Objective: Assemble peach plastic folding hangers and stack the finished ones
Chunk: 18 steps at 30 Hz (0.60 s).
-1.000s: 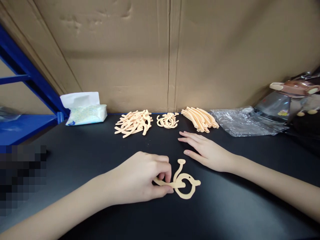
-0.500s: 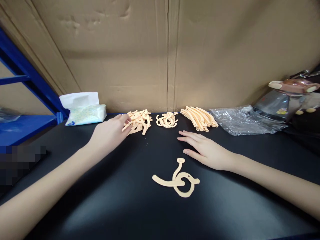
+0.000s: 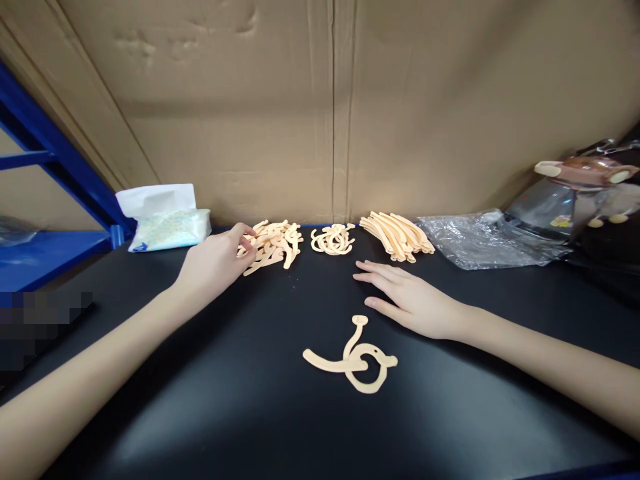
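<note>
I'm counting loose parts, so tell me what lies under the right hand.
The right hand lies flat, palm down, on the black table. Nothing pokes out at its edges; whatever the palm covers cannot be seen.

no readable text, labels or numbers anywhere

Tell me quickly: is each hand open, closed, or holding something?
Left hand: fingers curled at the left pile of peach pieces, touching it; a firm grip cannot be told.
Right hand: open, flat on the black table, holding nothing.
</note>
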### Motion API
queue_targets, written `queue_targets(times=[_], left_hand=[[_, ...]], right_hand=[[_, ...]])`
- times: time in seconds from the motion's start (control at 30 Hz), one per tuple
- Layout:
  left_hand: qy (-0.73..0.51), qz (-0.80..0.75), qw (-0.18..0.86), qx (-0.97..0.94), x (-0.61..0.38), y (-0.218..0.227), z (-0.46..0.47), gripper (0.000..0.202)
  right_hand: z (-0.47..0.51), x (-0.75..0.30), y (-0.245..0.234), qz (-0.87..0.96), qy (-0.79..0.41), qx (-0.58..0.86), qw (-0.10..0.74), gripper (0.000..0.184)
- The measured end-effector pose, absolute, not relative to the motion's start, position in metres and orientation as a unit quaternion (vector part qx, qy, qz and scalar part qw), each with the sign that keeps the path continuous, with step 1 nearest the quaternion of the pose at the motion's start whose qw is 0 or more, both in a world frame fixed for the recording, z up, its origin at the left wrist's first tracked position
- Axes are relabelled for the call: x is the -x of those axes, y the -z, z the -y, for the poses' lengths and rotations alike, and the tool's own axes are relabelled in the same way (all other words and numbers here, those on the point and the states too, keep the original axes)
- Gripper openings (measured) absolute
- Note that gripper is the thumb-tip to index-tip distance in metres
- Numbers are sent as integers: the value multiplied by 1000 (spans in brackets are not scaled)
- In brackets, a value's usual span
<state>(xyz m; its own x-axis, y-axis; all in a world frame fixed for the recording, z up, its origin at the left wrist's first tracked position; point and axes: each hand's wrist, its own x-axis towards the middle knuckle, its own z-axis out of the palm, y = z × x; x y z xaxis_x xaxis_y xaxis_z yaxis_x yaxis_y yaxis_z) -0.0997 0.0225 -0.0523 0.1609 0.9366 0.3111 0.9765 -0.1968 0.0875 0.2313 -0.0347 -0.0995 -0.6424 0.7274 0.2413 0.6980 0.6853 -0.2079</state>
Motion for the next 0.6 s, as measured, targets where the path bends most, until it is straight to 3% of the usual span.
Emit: queue_targets(times=[0.37, 0.5, 0.6], left_hand=[[274, 618, 47, 735, 80, 40, -1, 23], [352, 556, -169, 734, 61, 39, 15, 27], [304, 525, -346, 716, 44, 40, 30, 26]], right_hand=[[35, -231, 98, 906, -44, 394, 147, 52], [34, -231, 99, 906, -38, 394, 146, 53], [34, -231, 99, 907, -37, 392, 151, 51]])
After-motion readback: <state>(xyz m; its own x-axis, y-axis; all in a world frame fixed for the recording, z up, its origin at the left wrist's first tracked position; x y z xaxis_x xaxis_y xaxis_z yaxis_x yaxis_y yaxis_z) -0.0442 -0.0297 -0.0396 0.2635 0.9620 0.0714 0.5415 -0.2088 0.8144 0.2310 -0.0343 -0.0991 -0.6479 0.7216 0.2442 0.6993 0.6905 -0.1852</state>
